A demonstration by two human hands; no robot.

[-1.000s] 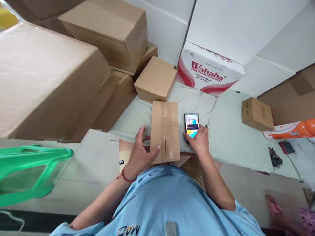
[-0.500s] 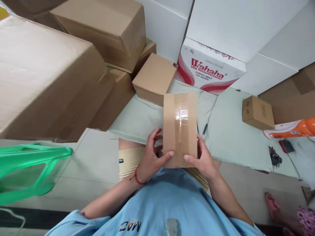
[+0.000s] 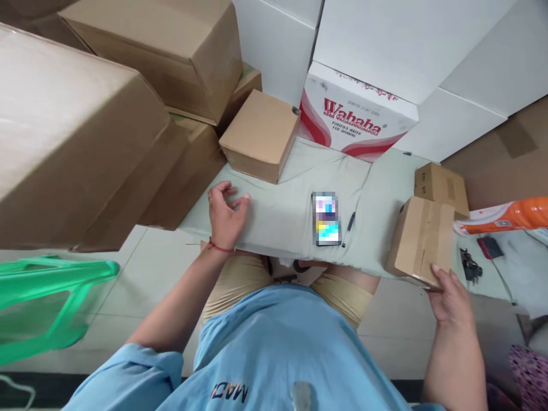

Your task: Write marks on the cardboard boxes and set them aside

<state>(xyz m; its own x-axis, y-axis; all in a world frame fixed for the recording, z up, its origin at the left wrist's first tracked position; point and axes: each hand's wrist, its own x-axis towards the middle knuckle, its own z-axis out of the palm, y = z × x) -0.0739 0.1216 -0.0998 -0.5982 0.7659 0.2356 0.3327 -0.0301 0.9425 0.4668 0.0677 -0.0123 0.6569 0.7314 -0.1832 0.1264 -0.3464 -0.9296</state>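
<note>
My right hand (image 3: 450,297) grips the near end of a taped cardboard box (image 3: 422,240), its thumb on top and its fingers underneath. This box is tilted over the right part of the cloth-covered table (image 3: 274,211), just in front of a smaller cardboard box (image 3: 445,185). My left hand (image 3: 228,214), with a red string on the wrist, holds nothing and has its fingers curled but apart. It is above the table's left front edge, near a closed cardboard box (image 3: 259,134). Between my hands lie a phone (image 3: 327,220) with a blurred screen and a pen (image 3: 349,228).
Large cardboard boxes (image 3: 77,131) are stacked at the left, above a green plastic stool (image 3: 55,302). A Wahaha carton (image 3: 355,114) stands against white boxes at the back. On the right lie an orange-labelled bottle (image 3: 505,217) and keys (image 3: 471,265). Another person's patterned clothing shows at lower right.
The taped box has moved from in front of my body to the right, now in my right hand alone. My left hand has let go and shifted left. The phone is uncovered.
</note>
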